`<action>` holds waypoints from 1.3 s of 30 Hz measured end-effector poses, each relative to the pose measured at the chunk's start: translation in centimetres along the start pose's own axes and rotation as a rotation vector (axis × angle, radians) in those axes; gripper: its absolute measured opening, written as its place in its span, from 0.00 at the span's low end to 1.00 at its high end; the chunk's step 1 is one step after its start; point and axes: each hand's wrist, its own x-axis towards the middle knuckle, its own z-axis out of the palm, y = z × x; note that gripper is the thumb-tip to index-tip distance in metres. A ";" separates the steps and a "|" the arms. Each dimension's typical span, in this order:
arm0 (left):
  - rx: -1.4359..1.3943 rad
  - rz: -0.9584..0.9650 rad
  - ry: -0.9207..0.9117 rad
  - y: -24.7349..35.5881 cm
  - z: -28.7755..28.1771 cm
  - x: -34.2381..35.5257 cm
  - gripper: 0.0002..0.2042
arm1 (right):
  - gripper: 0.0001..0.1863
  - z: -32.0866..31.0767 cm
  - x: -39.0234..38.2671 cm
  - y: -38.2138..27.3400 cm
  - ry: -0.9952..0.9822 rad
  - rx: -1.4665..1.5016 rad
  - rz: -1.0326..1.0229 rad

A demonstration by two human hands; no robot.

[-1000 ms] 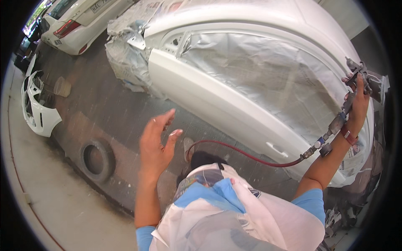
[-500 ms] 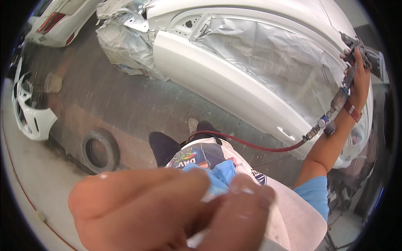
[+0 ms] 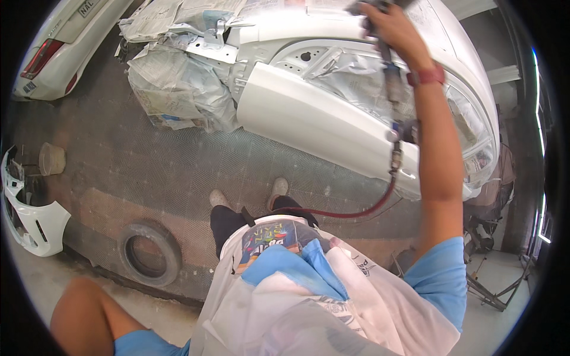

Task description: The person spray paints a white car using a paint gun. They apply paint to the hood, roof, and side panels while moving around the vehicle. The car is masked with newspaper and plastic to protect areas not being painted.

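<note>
High at the far side, my right hand point(image 3: 399, 31) is closed round the grip of a spray gun point(image 3: 386, 54). The gun's head is partly cut off by the picture's upper edge. A red hose point(image 3: 356, 214) runs from the gauge and fittings point(image 3: 395, 133) under the grip back to my waist. The gun is held above a white car body point(image 3: 454, 44), over its door point(image 3: 309, 113) and the masked window point(image 3: 356, 77). Only my bent left elbow and sleeve show at the lower left; the left hand itself is out of the picture.
Newspaper and plastic masking point(image 3: 178, 89) wraps the car's open front end. Another white car point(image 3: 71, 41) stands far left. A tyre point(image 3: 151, 252), a loose white bumper point(image 3: 44, 222) and a bucket point(image 3: 52, 159) sit on the left. A metal stand point(image 3: 499, 291) is at right.
My right hand has moved left and farther away with the spray gun, from the rear of the window toward the roof. My left hand has dropped from close before me out of view.
</note>
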 end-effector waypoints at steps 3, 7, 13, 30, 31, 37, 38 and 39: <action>-0.030 0.049 -0.007 -2.4 -0.9 -1.0 0.18 | 0.16 7.6 5.2 -4.8 -0.155 0.151 0.060; -0.031 0.086 -0.031 -4.1 -1.2 -2.3 0.17 | 0.23 17.0 6.9 -10.8 -0.168 0.405 0.018; -0.016 0.119 -0.017 -6.7 0.1 -3.2 0.17 | 0.19 19.8 0.8 -13.7 -0.251 0.418 -0.048; -0.041 -0.005 0.318 -12.3 4.7 -7.8 0.14 | 0.17 9.7 -16.6 -2.3 0.656 0.379 0.451; -0.012 -0.127 0.401 -12.0 6.4 -9.1 0.14 | 0.17 11.7 -16.3 -2.9 0.659 0.386 0.392; -0.869 -1.231 -0.212 0.8 24.6 -16.9 0.14 | 0.27 22.9 -13.8 -9.3 0.303 0.626 0.384; -1.091 -1.163 -0.202 4.8 26.9 -18.0 0.15 | 0.28 24.5 -13.4 -10.5 0.314 0.701 0.313; -1.206 -1.168 -0.413 8.5 28.2 -19.6 0.18 | 0.29 25.7 -13.1 -11.6 0.281 0.757 0.327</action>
